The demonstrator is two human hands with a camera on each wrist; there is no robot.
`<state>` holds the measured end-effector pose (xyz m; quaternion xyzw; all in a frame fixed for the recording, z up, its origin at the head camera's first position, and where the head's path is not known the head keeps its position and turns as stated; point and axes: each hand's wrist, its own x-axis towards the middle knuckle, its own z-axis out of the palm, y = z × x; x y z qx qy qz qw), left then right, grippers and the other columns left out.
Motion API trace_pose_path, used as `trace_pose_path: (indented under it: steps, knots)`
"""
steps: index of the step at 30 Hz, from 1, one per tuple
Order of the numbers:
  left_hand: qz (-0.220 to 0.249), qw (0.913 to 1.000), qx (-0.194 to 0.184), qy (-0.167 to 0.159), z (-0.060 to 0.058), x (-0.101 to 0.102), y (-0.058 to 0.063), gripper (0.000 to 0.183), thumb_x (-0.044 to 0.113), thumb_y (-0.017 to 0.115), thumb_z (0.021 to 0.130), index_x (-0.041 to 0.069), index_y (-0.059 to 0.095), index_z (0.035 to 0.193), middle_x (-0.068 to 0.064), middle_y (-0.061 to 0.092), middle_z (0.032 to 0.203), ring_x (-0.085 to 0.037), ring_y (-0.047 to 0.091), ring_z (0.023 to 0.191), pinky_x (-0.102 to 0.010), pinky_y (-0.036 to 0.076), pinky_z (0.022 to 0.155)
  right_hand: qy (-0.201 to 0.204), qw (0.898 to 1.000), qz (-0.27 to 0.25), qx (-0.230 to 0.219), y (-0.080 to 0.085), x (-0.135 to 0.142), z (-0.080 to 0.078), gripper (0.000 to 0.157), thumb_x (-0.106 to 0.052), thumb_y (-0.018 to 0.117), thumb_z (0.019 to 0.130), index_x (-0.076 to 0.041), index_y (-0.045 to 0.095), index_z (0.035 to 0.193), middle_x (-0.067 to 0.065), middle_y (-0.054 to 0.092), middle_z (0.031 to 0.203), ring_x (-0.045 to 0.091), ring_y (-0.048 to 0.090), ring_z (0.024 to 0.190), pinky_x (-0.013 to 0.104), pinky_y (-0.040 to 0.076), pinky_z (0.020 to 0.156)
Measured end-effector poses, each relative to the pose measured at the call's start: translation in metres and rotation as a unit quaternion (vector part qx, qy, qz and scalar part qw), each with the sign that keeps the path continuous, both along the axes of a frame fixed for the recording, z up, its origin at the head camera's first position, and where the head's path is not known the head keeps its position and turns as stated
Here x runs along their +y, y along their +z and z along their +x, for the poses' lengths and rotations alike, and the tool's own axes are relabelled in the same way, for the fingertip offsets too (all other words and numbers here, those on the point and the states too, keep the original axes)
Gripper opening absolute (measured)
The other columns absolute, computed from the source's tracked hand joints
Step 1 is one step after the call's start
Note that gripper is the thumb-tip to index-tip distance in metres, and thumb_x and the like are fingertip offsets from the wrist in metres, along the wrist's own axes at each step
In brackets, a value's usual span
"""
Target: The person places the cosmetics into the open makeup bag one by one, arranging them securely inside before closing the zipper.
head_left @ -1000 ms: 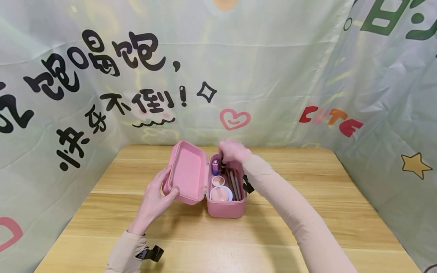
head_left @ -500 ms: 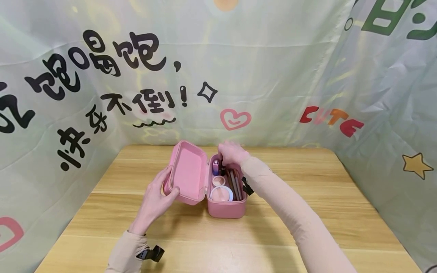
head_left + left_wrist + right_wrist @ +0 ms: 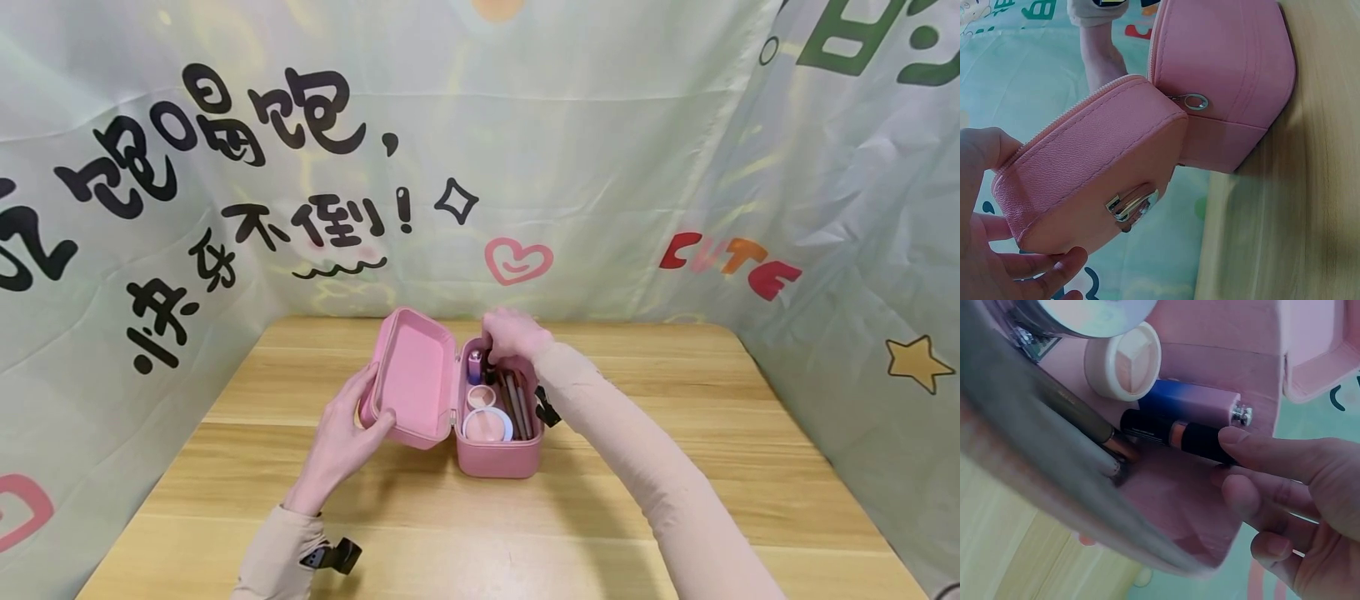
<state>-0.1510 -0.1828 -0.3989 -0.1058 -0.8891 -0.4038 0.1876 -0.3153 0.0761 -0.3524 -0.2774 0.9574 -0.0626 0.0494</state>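
A pink makeup case [image 3: 498,460] stands on the table with its lid [image 3: 412,379] swung out to the left. My left hand [image 3: 341,433] holds the lid by its outer edge, thumb on the near rim and fingers behind it. At the case's far end, my right hand [image 3: 516,333] reaches in from above. Its thumb and finger pinch one end of a black lipstick tube [image 3: 1147,425] with a peach-coloured band. Alongside lies a blue-to-purple lipstick [image 3: 1197,403] with a silvery tip. A small round pot [image 3: 1132,362] touches the blue end.
A round compact [image 3: 483,427] fills the near end of the case. Several slim brown and grey sticks [image 3: 513,404] lie along its right wall. The wooden table [image 3: 660,400] runs back to a printed cloth backdrop [image 3: 600,167].
My right hand dips slightly at the far end of the case and comes back up a little, still on the black tube. The left hand and lid stay put.
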Motion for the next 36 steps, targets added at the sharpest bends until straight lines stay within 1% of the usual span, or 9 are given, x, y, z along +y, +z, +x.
trace_pose_path:
  steps: [3,9,14,21,25,28,30,33,36]
  knots:
    - [0.0,1.0,0.0,0.0,0.0,0.0,0.0,0.07,0.013,0.069,0.083,0.002,0.048,0.148,-0.021,0.048,0.153,-0.044,0.052,0.135,-0.06,0.043,0.11,-0.009,1.0,-0.004,-0.006,0.003,0.002,0.001,0.008,-0.008,0.081,0.076,-0.011,0.077,0.083,0.003,0.076,0.091,0.019,0.065,0.082,0.037,0.057,0.077]
    - [-0.001,1.0,0.001,0.0,0.0,0.0,-0.001,0.069,0.013,0.069,0.083,0.002,0.048,0.148,-0.021,0.049,0.152,-0.045,0.052,0.135,-0.06,0.043,0.109,-0.004,0.999,-0.031,-0.014,0.008,0.009,0.005,0.01,-0.013,0.082,0.078,-0.012,0.08,0.087,0.004,0.077,0.096,0.018,0.065,0.081,0.035,0.056,0.075]
    - [0.0,1.0,0.003,0.0,-0.001,0.0,-0.001,0.069,0.012,0.069,0.083,0.001,0.048,0.147,-0.021,0.049,0.152,-0.044,0.052,0.135,-0.06,0.044,0.11,0.003,0.998,-0.068,-0.016,0.01,0.018,0.013,0.023,-0.02,0.082,0.081,-0.011,0.08,0.102,0.005,0.078,0.104,0.02,0.073,0.095,0.037,0.058,0.087]
    - [0.002,1.0,0.001,-0.002,-0.001,0.0,-0.001,0.07,0.012,0.07,0.083,0.001,0.047,0.148,-0.021,0.048,0.153,-0.045,0.051,0.135,-0.06,0.043,0.11,0.0,0.991,-0.127,-0.032,0.009,0.03,0.024,0.029,-0.025,0.08,0.084,-0.01,0.078,0.108,0.006,0.08,0.103,0.021,0.075,0.099,0.042,0.058,0.09]
    - [0.003,1.0,0.0,-0.004,-0.001,0.0,-0.001,0.07,0.012,0.07,0.083,0.001,0.047,0.148,-0.021,0.048,0.153,-0.045,0.051,0.136,-0.06,0.042,0.111,-0.006,0.985,-0.171,-0.034,0.007,0.039,0.029,0.031,-0.026,0.077,0.087,-0.007,0.077,0.111,0.008,0.079,0.105,0.023,0.075,0.1,0.043,0.057,0.093]
    - [0.003,1.0,0.001,-0.003,-0.001,0.0,-0.001,0.07,0.012,0.07,0.083,0.002,0.047,0.149,-0.021,0.048,0.153,-0.045,0.051,0.136,-0.06,0.042,0.111,-0.023,0.975,-0.219,-0.02,0.004,0.046,0.036,0.028,-0.027,0.074,0.09,-0.007,0.077,0.11,0.008,0.079,0.105,0.024,0.075,0.098,0.044,0.057,0.091]
    - [0.003,1.0,0.001,-0.003,-0.001,0.0,-0.002,0.07,0.013,0.07,0.083,0.002,0.047,0.149,-0.021,0.048,0.153,-0.045,0.051,0.135,-0.06,0.042,0.111,-0.044,0.965,-0.258,-0.004,0.001,0.051,0.042,0.027,-0.028,0.07,0.092,-0.009,0.078,0.109,0.008,0.079,0.104,0.023,0.074,0.093,0.042,0.058,0.086]
    - [0.005,1.0,0.001,-0.002,-0.001,0.0,-0.002,0.07,0.013,0.07,0.084,0.003,0.047,0.149,-0.021,0.048,0.153,-0.045,0.051,0.135,-0.06,0.043,0.11,-0.076,0.942,-0.326,0.026,-0.009,0.056,0.05,0.026,-0.029,0.066,0.096,-0.01,0.078,0.109,0.009,0.078,0.106,0.023,0.072,0.083,0.035,0.057,0.075]
    - [0.007,1.0,0.002,-0.001,-0.001,0.0,-0.003,0.07,0.012,0.069,0.083,0.003,0.047,0.149,-0.022,0.048,0.152,-0.045,0.052,0.134,-0.061,0.043,0.11,-0.098,0.912,-0.394,0.058,-0.021,0.061,0.058,0.024,-0.025,0.066,0.096,-0.008,0.077,0.11,0.012,0.077,0.107,0.022,0.068,0.076,0.029,0.054,0.066]
